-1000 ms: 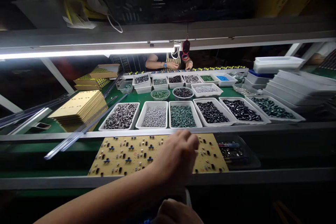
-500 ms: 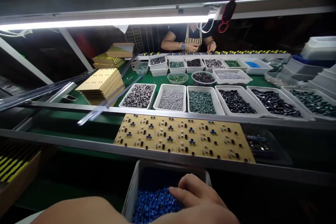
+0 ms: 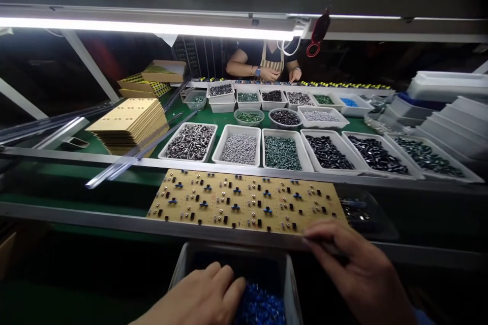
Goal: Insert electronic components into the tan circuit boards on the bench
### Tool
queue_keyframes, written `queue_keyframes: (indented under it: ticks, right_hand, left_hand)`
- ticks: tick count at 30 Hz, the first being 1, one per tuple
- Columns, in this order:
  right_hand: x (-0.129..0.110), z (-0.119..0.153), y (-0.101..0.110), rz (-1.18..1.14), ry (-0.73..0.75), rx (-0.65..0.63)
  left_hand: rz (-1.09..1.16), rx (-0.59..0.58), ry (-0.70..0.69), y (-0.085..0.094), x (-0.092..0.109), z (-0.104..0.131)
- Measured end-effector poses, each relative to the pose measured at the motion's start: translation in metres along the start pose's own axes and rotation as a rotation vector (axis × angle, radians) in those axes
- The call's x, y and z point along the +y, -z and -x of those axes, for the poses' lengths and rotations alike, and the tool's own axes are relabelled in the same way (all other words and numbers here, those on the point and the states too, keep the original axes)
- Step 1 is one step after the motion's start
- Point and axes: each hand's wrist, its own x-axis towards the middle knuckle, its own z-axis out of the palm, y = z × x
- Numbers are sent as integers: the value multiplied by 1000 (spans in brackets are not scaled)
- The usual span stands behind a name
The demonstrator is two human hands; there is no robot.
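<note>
Largest first: green tabletop [image 3: 213, 118], its far part crowded by white rectangular plastic trays [image 3: 236, 163] of small parts. Tan rectangular circuit board [image 3: 183, 213], dotted with black and blue components, is lain flat between the far metal rail [image 3: 229, 168] and near metal rail [image 3: 229, 235]. Its right end is bordered by a clear plastic tray [image 3: 375, 218]. Deep whitish plastic bin [image 3: 288, 284] is set near, below the board.

Small blue parts [image 3: 263, 304] are, it is judged, being gathered: left hand [image 3: 202, 289] is dipped in, fingers curled; whether anything is grasped cannot be told. Right hand [image 3: 358, 269] is held at the board's near right corner, fingertips drawn close; contents cannot be told.

For a transfer, clearance over bin rim and near rail would be needed. Open room is judged best above the board; sideways travel is limited by the bin walls.
</note>
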Motion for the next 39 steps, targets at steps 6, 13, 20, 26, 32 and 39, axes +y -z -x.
queue_keyframes:
  ticks: [6,13,20,26,32,39]
  right_hand:
    - [31,-28,15,304,190,-56]
    - [29,-43,18,319,217,-210]
    - [25,-50,21,353,216,-268]
    - [21,-43,22,312,136,-201]
    - [-22,4,-33,144,244,-356]
    - [-23,44,-118,371,430,-414]
  left_hand:
    - [-35,-27,13,-34,-2,-16]
    - [278,155,39,-20,-7,-5]
    - [466,222,155,-17,-7,-4]
    - [530,272,65,-16,-9,-5]
    - [551,381,122,5,-14,-18]
    - [378,520,61,37,-3,-78]
